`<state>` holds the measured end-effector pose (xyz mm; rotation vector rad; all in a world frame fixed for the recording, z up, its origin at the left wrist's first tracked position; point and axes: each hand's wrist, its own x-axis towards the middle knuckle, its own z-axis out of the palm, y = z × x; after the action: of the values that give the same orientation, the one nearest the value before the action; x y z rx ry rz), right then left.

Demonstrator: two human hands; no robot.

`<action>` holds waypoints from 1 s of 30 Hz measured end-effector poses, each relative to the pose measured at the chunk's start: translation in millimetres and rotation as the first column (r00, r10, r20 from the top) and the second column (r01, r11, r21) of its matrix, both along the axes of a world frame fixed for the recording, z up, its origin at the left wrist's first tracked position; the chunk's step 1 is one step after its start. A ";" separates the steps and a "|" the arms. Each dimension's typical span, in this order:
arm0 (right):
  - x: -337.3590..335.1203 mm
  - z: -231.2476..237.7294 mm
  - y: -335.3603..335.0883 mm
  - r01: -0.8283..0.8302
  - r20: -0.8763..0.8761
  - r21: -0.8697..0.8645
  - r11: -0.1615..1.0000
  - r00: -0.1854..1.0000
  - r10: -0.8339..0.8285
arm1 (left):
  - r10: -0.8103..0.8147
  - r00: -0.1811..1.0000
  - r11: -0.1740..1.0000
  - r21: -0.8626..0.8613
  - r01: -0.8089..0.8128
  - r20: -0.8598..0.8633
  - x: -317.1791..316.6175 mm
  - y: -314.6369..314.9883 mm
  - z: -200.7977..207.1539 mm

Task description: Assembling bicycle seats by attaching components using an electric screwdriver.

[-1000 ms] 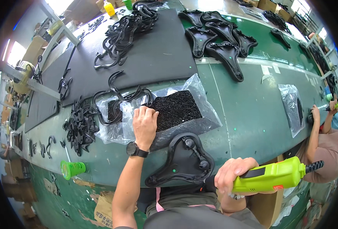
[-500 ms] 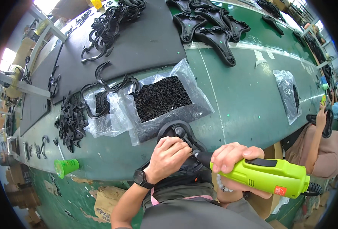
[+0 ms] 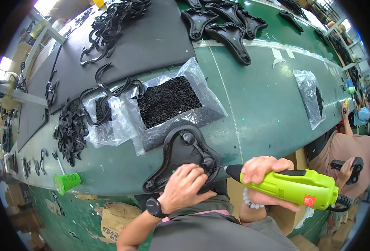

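Observation:
A black bicycle saddle (image 3: 174, 152), underside up, lies at the near edge of the green table, its narrow end pointing left. My left hand (image 3: 185, 184) grips its near edge, fingers over the underside and thumb stretched to the right. My right hand (image 3: 262, 178) is wrapped round a lime-green electric screwdriver (image 3: 302, 188) with a black nose and a cord at its rear. The screwdriver's tip points left and is close to the saddle's right end; whether it touches is too small to tell. Beyond the saddle lies an opened clear bag of black screws (image 3: 170, 102).
Curved black strips (image 3: 105, 98) lie over a second bag, beside a pile of small black parts (image 3: 71, 131). A green cup (image 3: 67, 182) stands at the left edge. More saddles (image 3: 229, 37) lie at the back. Another person (image 3: 339, 152) sits at right, holding a black part.
The saddle has turned, its narrow end now to the left. My left hand has left the screwdriver tip and moved down onto the saddle's edge. The screwdriver has shifted slightly right.

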<state>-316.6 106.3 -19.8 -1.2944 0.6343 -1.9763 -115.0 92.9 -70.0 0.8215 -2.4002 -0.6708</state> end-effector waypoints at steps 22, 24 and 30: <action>-6.3 -48.3 21.2 0.082 0.375 0.096 0.992 0.920 -0.112 | 0.070 0.991 0.967 -0.238 -0.096 -0.114 -28.4 9.0 -52.6; -3.9 -47.3 22.0 0.073 0.323 0.079 0.994 0.942 -0.095 | 0.074 0.990 0.965 -0.241 -0.101 -0.119 -29.3 9.5 -53.6; 2.6 -44.7 20.8 0.139 0.105 0.095 0.986 0.983 -0.148 | 0.073 0.992 0.963 -0.253 -0.096 -0.099 -31.8 8.3 -52.4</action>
<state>-314.0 127.1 -64.5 -1.1040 0.7684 -2.0966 -146.8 101.2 -122.4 0.7624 -2.2951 -0.3438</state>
